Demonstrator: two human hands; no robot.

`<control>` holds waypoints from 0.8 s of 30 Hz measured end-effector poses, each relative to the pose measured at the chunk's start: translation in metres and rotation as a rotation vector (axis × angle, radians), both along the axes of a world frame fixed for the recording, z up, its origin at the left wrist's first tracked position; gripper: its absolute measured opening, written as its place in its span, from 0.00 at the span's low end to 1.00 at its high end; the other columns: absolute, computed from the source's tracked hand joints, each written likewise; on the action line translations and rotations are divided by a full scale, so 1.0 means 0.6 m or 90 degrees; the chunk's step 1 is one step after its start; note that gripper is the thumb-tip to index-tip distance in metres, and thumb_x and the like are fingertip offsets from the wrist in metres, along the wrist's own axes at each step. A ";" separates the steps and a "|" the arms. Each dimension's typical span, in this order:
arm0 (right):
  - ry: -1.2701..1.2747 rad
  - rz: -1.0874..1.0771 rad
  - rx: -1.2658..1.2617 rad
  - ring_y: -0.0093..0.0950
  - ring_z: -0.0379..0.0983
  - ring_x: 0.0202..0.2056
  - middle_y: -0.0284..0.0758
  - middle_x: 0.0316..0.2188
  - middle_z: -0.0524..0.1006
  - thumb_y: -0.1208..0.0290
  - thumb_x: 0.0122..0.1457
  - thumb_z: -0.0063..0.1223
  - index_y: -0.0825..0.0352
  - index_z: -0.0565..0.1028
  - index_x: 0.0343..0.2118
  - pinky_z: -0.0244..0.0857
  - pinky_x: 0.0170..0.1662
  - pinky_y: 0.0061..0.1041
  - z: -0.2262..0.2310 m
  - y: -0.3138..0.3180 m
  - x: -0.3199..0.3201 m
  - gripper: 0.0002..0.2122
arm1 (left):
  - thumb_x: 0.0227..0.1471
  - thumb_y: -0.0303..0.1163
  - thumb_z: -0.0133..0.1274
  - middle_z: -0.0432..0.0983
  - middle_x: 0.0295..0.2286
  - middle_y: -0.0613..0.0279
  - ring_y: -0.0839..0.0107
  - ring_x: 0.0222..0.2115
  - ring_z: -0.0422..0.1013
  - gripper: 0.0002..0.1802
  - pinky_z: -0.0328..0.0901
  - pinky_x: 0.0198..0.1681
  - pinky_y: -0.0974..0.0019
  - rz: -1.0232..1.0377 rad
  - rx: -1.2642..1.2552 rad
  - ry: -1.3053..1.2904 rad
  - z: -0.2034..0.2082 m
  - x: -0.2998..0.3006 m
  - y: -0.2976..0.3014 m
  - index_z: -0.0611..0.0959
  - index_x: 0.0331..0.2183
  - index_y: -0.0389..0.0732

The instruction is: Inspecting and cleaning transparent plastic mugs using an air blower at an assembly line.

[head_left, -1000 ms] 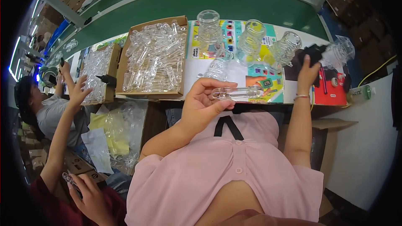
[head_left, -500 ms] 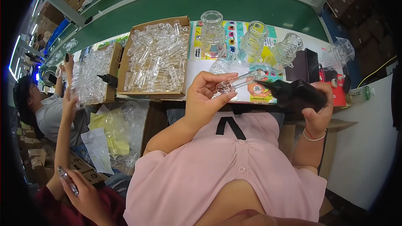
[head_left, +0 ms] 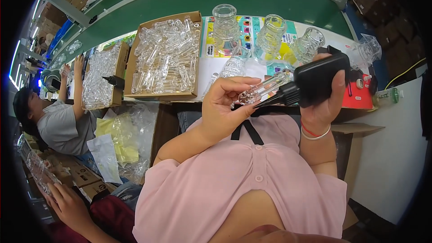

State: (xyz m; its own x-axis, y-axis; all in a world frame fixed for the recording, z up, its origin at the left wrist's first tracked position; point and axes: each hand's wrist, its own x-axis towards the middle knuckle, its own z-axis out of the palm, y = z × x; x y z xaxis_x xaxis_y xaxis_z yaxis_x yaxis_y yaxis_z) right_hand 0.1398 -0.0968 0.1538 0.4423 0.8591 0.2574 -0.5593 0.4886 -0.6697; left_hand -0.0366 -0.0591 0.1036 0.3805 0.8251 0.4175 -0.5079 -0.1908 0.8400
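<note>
I read the bottle (head_left: 323, 78) as solid black and the tubular piece (head_left: 271, 88) to its left as colourless, see-through, same as the pieces (head_left: 166, 58) in the brown box (head_left: 162, 95) farther left. Shirt (head_left: 225, 184) at near centre: plain pink, black ribbon (head_left: 253, 132), with red and white wristbands (head_left: 318, 136) to the right. Also getting green on the far bench (head_left: 180, 2), teal and yellow patches on the printed sheet (head_left: 290, 29), red on the right-hand pad (head_left: 366, 94), grey shirt (head_left: 63, 130) and maroon sleeve (head_left: 114, 211) at left.
</note>
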 end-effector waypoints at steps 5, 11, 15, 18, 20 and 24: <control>-0.233 -0.113 -0.002 0.22 0.65 0.31 0.35 0.32 0.64 0.58 0.50 0.50 0.68 0.63 0.38 0.65 0.33 0.19 -0.001 -0.016 0.006 0.19 | 0.37 0.12 0.56 0.68 0.40 0.46 0.68 0.40 0.68 0.21 0.67 0.40 0.70 0.034 0.057 0.023 -0.001 -0.007 -0.002 0.68 0.34 0.36; -0.290 -0.206 -0.009 0.22 0.67 0.30 0.36 0.35 0.67 0.55 0.47 0.54 0.72 0.68 0.34 0.63 0.31 0.17 0.005 -0.020 -0.005 0.22 | 0.36 0.12 0.57 0.68 0.40 0.47 0.67 0.41 0.68 0.22 0.67 0.39 0.71 0.037 0.051 0.015 0.001 -0.006 -0.007 0.68 0.35 0.36; -0.319 -0.198 -0.005 0.22 0.65 0.32 0.35 0.34 0.66 0.54 0.47 0.55 0.71 0.67 0.35 0.63 0.31 0.18 0.013 -0.033 -0.011 0.23 | 0.35 0.13 0.58 0.68 0.40 0.47 0.67 0.40 0.68 0.22 0.67 0.39 0.71 0.069 0.112 0.029 -0.004 -0.006 -0.005 0.68 0.34 0.37; -0.442 -0.245 -0.015 0.26 0.60 0.33 0.38 0.31 0.64 0.53 0.50 0.47 0.71 0.65 0.34 0.56 0.35 0.20 0.018 -0.038 -0.015 0.21 | 0.34 0.13 0.58 0.68 0.40 0.48 0.66 0.41 0.67 0.23 0.66 0.41 0.70 0.092 0.142 0.033 -0.009 -0.005 -0.003 0.68 0.34 0.38; -0.505 -0.261 -0.021 0.26 0.60 0.32 0.38 0.31 0.64 0.52 0.50 0.46 0.72 0.65 0.34 0.56 0.35 0.21 0.017 -0.040 -0.012 0.23 | 0.34 0.13 0.59 0.68 0.40 0.48 0.66 0.41 0.67 0.23 0.64 0.42 0.69 0.111 0.153 0.018 -0.011 -0.004 -0.003 0.69 0.34 0.38; -0.524 -0.280 -0.035 0.25 0.60 0.32 0.38 0.31 0.64 0.49 0.50 0.46 0.71 0.65 0.35 0.57 0.35 0.20 0.018 -0.048 -0.015 0.24 | 0.33 0.13 0.59 0.68 0.40 0.48 0.65 0.42 0.66 0.23 0.63 0.43 0.68 0.114 0.166 0.024 -0.011 -0.004 -0.002 0.69 0.34 0.39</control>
State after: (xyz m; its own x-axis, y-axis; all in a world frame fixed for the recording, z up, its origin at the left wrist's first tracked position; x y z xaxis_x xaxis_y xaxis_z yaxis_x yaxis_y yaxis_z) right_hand 0.1307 -0.1256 0.1643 0.4271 0.6786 0.5976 0.3286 0.4992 -0.8018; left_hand -0.0388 -0.0605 0.0970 0.2586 0.7468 0.6127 -0.4164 -0.4861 0.7683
